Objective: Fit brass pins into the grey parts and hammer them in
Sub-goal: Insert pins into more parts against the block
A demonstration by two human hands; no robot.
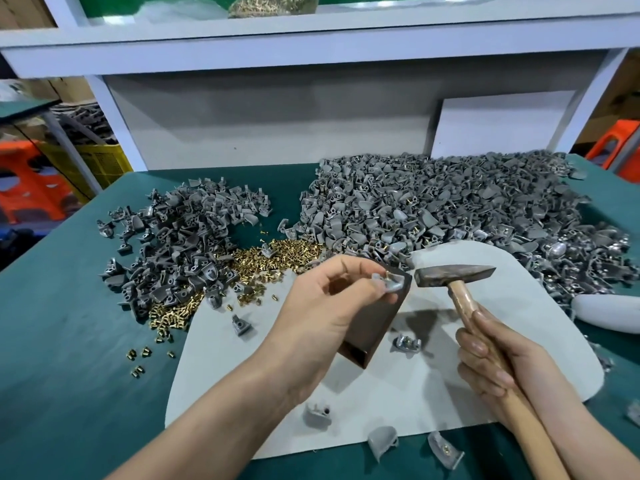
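My left hand (pixel 332 299) pinches 1 small grey metal part (pixel 393 285), short brass pin (pixel 387 274) upward, on the dark brown rectangular block (pixel 367 327). My right hand (pixel 495 368) grips the wooden-handled hammer (pixel 450 274), whose head sits just right of the part.

Green table (pixel 69 341): pale mat (pixel 415 393), heaped grey parts (pixel 433 209), loose brass pins (pixel 277 251).

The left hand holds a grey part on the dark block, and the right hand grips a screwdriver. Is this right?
No: the head view shows the right hand gripping a hammer, not a screwdriver. The left hand does hold a grey part on the dark block.
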